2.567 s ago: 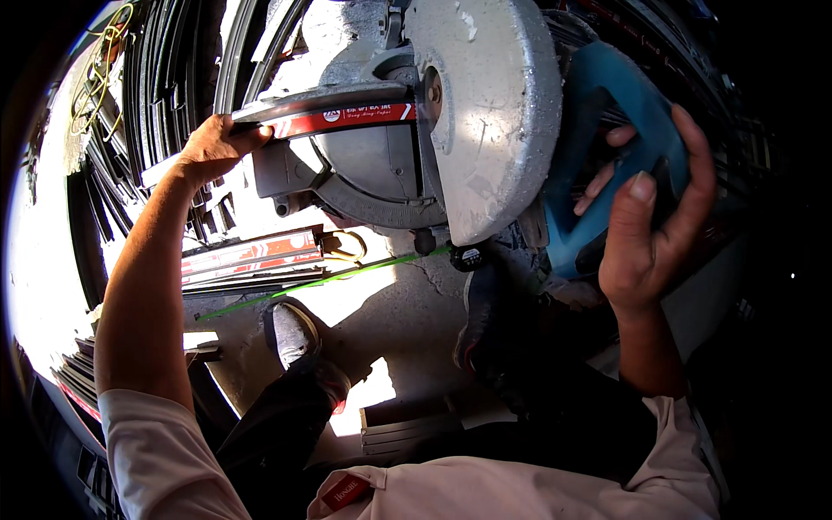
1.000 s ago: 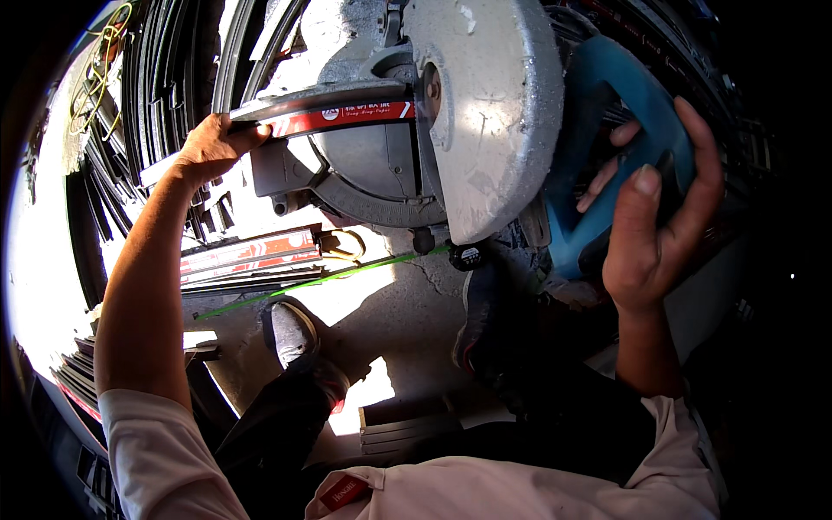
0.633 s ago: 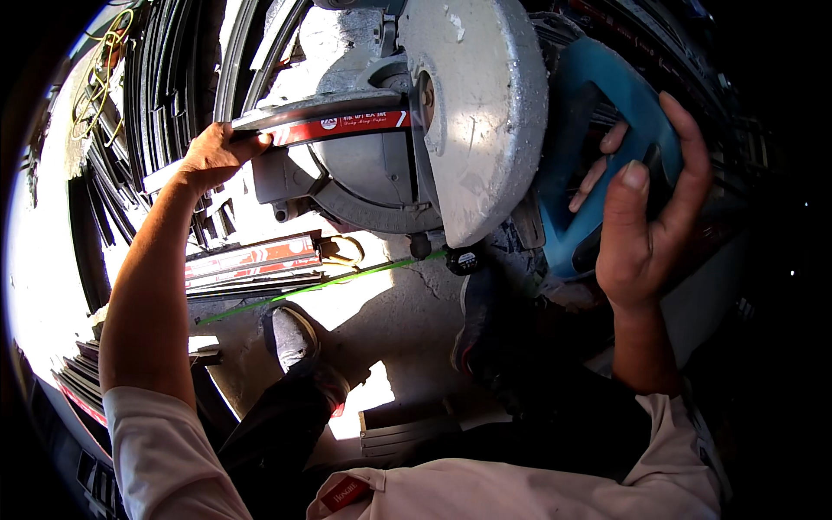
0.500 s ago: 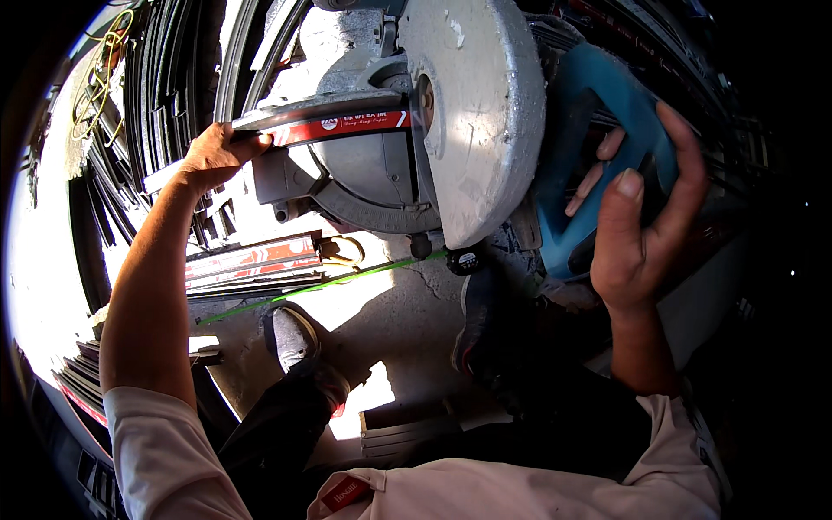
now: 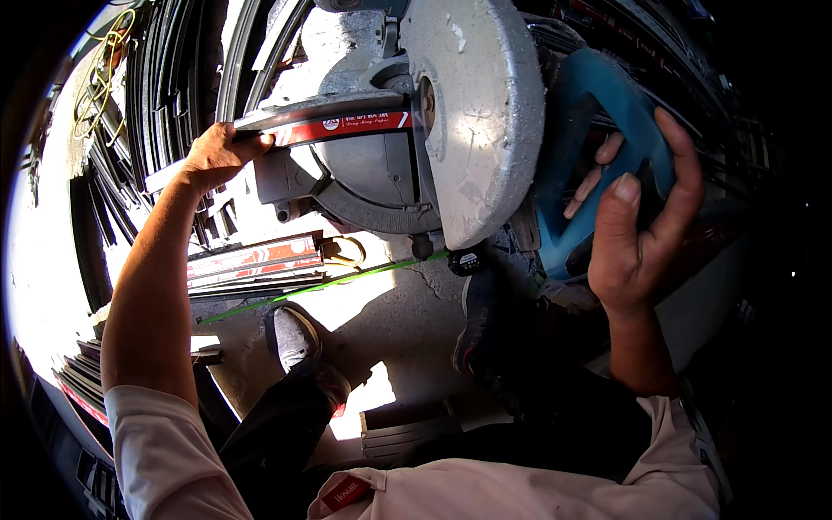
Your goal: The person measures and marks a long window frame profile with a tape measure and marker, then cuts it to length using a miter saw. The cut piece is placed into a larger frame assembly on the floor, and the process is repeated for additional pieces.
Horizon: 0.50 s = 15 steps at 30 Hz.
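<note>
A miter saw stands in front of me, its round pale metal blade guard (image 5: 485, 130) hiding most of the blade. My left hand (image 5: 215, 158) pinches the left part of a dark strip with a red printed film (image 5: 368, 124), thumb over its near side. That strip lies across the saw's grey base (image 5: 368, 178), along the fence, and its right end reaches the blade guard. On the right, my right hand (image 5: 631, 238) is wrapped round the saw's blue loop handle (image 5: 607, 82); some fingers show through the opening, and the thumb lies on the near side.
Many long dark strips (image 5: 165, 87) lie at the left and far left, near a yellow cord (image 5: 108, 69). Below the saw are short red-filmed strips (image 5: 251, 264) and a tape measure (image 5: 464, 260) with its green blade (image 5: 364, 275) drawn out. My shoes (image 5: 295, 336) are close by.
My right hand and the blue handle have shifted very slightly. The left hand and the strip stay in the same place.
</note>
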Motion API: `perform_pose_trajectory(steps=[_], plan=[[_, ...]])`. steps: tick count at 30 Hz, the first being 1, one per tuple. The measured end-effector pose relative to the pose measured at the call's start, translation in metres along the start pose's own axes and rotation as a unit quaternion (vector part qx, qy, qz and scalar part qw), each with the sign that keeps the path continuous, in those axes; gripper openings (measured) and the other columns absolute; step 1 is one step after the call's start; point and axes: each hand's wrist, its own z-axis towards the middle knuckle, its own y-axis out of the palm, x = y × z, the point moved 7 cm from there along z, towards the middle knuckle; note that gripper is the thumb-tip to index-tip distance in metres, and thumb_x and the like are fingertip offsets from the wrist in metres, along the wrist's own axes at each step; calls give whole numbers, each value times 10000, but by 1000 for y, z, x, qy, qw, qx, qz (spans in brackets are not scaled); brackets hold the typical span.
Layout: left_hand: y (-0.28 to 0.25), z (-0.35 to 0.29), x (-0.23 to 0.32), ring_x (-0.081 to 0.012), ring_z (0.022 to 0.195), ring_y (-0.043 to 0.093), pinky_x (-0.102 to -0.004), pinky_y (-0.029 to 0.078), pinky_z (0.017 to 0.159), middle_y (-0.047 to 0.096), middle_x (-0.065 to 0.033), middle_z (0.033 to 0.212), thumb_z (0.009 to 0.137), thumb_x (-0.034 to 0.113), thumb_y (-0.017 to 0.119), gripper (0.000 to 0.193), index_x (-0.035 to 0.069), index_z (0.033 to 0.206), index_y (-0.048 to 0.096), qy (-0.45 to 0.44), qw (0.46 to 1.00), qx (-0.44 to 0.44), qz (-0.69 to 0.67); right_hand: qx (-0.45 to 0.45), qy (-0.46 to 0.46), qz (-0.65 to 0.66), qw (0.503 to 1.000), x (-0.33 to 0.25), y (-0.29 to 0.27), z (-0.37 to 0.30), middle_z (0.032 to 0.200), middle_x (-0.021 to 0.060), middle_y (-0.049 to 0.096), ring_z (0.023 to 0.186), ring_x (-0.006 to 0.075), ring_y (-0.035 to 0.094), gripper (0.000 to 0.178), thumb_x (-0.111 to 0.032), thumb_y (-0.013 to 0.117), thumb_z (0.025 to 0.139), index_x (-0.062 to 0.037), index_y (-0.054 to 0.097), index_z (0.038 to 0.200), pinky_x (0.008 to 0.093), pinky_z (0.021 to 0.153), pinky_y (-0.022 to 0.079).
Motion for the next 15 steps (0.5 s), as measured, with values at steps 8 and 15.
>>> perform_pose_trajectory(steps=[8, 15], plan=[[-1, -2, 0, -139, 483, 571, -315, 474, 416, 601, -48, 647, 911, 629, 785, 662, -31, 909, 725, -20, 1000, -13, -6, 5, 16, 9, 1000, 0, 0, -1, 1116, 102, 590, 735, 53, 576, 541, -84, 527, 1080, -41, 326, 1580, 208, 599, 564], [-2, -3, 1, -153, 500, 588, -332, 494, 438, 622, -59, 660, 913, 612, 786, 643, -29, 914, 731, -17, 1000, -10, 13, 7, 19, 15, 1000, 1, 1, -2, 1111, 103, 589, 718, 56, 574, 556, -38, 523, 1055, -32, 331, 1577, 207, 602, 559]])
